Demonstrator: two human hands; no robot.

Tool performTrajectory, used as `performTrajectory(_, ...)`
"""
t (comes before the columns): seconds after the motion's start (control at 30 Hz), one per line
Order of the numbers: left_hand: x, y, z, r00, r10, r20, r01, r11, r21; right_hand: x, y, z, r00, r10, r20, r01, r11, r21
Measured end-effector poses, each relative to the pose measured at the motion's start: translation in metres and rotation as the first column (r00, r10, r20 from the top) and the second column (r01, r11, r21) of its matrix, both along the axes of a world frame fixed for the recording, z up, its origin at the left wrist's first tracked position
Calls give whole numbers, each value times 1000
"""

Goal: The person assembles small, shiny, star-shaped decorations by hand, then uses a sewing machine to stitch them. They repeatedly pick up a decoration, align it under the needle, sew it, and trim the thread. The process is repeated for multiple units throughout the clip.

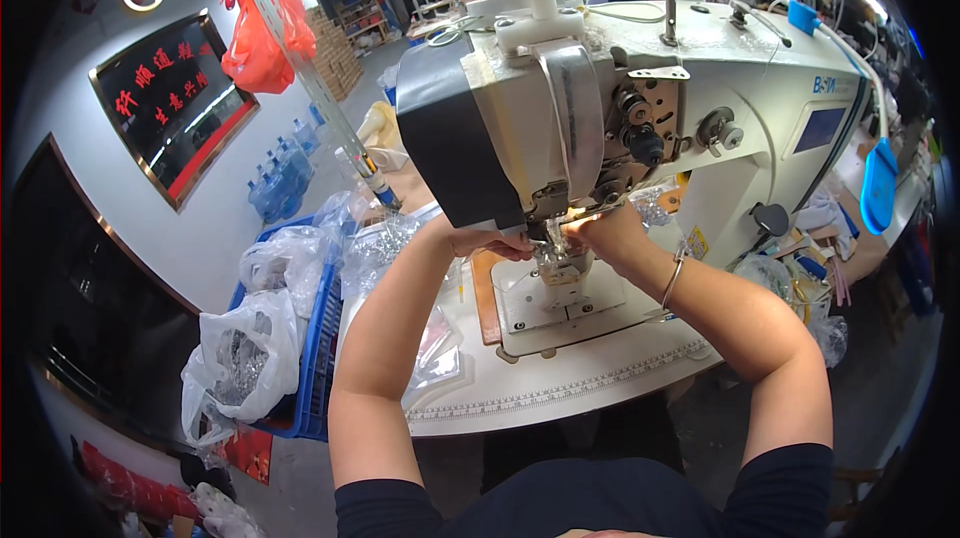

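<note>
Both my hands are at the needle area of a large white industrial sewing machine (740, 63). My left hand (488, 242) comes in from the left, fingers bent and pressed together beside the presser foot (545, 235). From the other side my right hand (608, 230) reaches under the machine head, its fingers closed and partly covered by the head. Between the fingertips, over the raised metal bed (562, 288), is something small, pale and shiny; its kind cannot be made out. A lamp lights this spot brightly. My right wrist wears a metal bracelet (674, 278).
Left of the white table (520, 403) stands a blue crate (318, 358) with plastic bags (245, 353). Flat clear packets (440, 363) lie near my left forearm. A blue paddle-shaped piece (878, 188) hangs at the right. Bundled material (825, 223) lies behind the machine.
</note>
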State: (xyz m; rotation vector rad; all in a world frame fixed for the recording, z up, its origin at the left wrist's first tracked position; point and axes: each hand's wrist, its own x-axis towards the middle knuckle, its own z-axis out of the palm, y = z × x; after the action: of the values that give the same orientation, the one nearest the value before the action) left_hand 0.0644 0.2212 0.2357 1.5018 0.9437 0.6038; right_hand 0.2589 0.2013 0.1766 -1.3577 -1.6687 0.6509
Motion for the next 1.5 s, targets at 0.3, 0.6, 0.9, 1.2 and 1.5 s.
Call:
performTrajectory(0.3, -6, 11, -15, 994, -84, -63, 80, 994, -69, 6, 14, -22, 965, 53, -256, -66, 997, -40)
performTrajectory(0.6, -8, 7, -15, 995, -63, -77, 55, 994, -98, 3, 1, -5, 980, 18, -197, -30, 998, -58)
performTrajectory(0.9, -10, -43, -56, 930, -351, -106, 344, 936, -79, 16, -83, -46, 850, 91, -519, -202, 966, -163)
performTrajectory(1.2, -33, -95, -93, 972, -196, -133, 188, 980, -72, 127, -113, -152, 853, -178, 490, 13, 947, 321)
performTrajectory(1.5, -38, -124, -97, 961, -39, -275, 48, 998, 28, 82, -119, -132, 959, -210, -190, 246, 949, 196)
